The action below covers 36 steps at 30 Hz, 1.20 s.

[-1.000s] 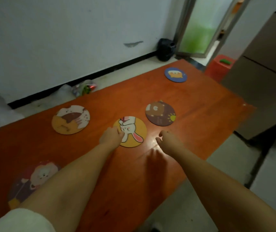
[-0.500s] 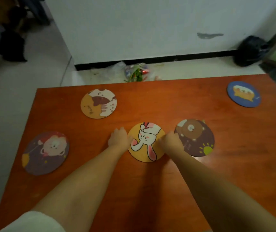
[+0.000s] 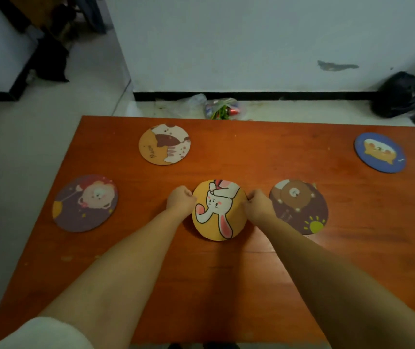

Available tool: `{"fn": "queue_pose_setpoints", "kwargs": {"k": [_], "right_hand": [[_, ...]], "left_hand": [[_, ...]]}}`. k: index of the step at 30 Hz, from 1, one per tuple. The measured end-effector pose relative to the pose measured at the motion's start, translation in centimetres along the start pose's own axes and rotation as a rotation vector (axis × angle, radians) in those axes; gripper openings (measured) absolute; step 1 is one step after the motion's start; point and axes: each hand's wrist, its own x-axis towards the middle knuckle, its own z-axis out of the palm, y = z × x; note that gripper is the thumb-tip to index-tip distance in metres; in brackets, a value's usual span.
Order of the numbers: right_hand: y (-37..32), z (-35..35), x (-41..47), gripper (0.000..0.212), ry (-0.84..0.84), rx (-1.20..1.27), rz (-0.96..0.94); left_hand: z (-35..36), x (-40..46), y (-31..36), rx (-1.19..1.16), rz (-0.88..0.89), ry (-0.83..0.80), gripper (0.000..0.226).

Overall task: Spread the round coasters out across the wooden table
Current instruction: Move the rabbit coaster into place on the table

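Note:
Several round coasters lie on the wooden table (image 3: 264, 285). A yellow rabbit coaster (image 3: 217, 211) sits in the middle, its near edge seeming slightly lifted. My left hand (image 3: 180, 201) pinches its left rim and my right hand (image 3: 258, 206) pinches its right rim. Just right of it lies a brown bear coaster (image 3: 299, 205), partly covered by my right hand. A purple coaster (image 3: 85, 204) lies at the left, an orange and white one (image 3: 164, 144) at the back, a blue one (image 3: 379, 152) at the far right.
Beyond the table's far edge a plastic bag with cans (image 3: 222, 109) lies on the floor by the white wall. A black bag (image 3: 397, 94) sits on the floor at the back right. Dark furniture stands at the upper left.
The view swung left to face the table squarely. My right hand moved from the bare table onto the rabbit coaster's right rim; both hands now grip it.

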Motion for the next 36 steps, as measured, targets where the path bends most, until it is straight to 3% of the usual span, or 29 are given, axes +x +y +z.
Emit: {"fn": "queue_pose_setpoints", "kwargs": {"k": [5, 11, 19, 23, 26, 30, 33, 36], "right_hand": [[-2.1, 3.5, -4.7, 0.012, -0.008, 0.015, -0.059], [-2.4, 9.3, -10.8, 0.012, -0.079, -0.011, -0.063], [-1.5, 14.4, -14.5, 0.018, -0.106, -0.006, -0.032], [-0.9, 15.1, -14.9, 0.014, -0.067, -0.094, -0.032], [-0.4, 15.5, -15.1, 0.024, -0.035, -0.159, -0.064], [-0.6, 14.6, -15.0, 0.027, 0.002, -0.171, -0.094], [-0.8, 12.6, -14.2, 0.035, 0.023, -0.159, -0.091], [-0.6, 9.2, -13.1, 0.033, 0.088, -0.14, -0.064]], "left_hand": [[-4.5, -2.4, -5.1, -0.15, -0.017, -0.058, 0.015], [-8.6, -5.7, -12.4, -0.165, -0.081, -0.217, 0.022], [-8.6, -7.3, -18.0, -0.096, -0.073, -0.152, 0.031], [-7.7, -7.6, -19.0, 0.162, 0.005, -0.073, 0.035], [-7.4, -8.0, -18.7, 0.249, 0.034, -0.067, 0.01], [-8.2, -7.5, -17.3, 0.352, 0.038, -0.061, 0.046], [-8.5, -6.8, -15.5, 0.353, 0.084, -0.098, 0.045], [-8.1, -6.4, -12.6, 0.309, 0.182, -0.13, 0.028]]}}
